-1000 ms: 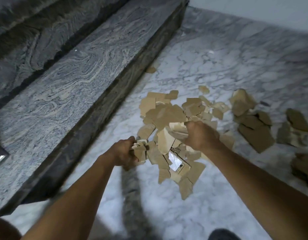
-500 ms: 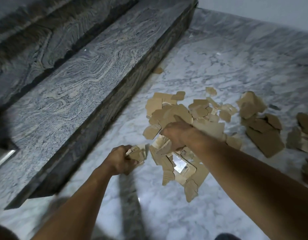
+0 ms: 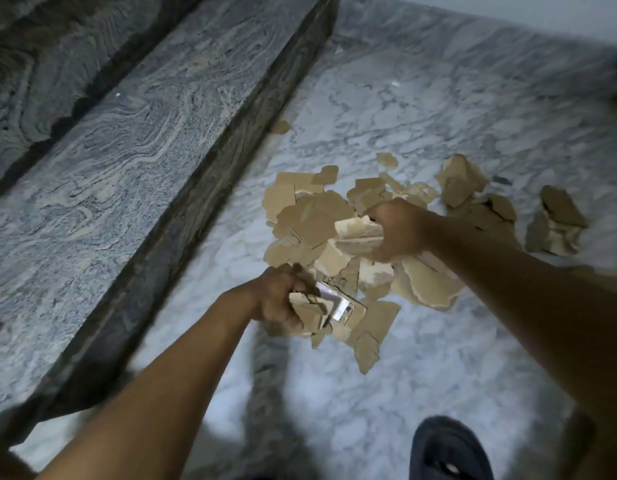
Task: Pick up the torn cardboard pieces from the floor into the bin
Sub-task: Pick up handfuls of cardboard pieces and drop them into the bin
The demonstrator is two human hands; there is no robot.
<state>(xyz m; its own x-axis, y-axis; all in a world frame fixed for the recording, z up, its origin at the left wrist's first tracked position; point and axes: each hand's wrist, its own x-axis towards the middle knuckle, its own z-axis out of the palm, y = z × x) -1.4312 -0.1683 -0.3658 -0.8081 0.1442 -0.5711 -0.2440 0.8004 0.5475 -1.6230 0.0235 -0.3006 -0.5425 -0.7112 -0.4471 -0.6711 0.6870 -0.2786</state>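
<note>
A heap of torn tan cardboard pieces lies on the white marble floor beside a stone step. My left hand is closed around a small bundle of cardboard scraps at the heap's near edge. My right hand is clenched on a pale crumpled cardboard piece in the middle of the heap. A shiny taped piece lies just right of my left hand. More brown pieces sit scattered to the right. No bin is in view.
A grey veined stone step runs diagonally along the left, its dark riser bordering the heap. One stray scrap lies against the riser farther off. My dark shoe is at the bottom right. A white wall is at the top.
My right hand has moved right and closed on the pale piece. My left hand has shifted right toward the taped piece, still holding scraps. The camera has tilted, bringing my shoe into view.
</note>
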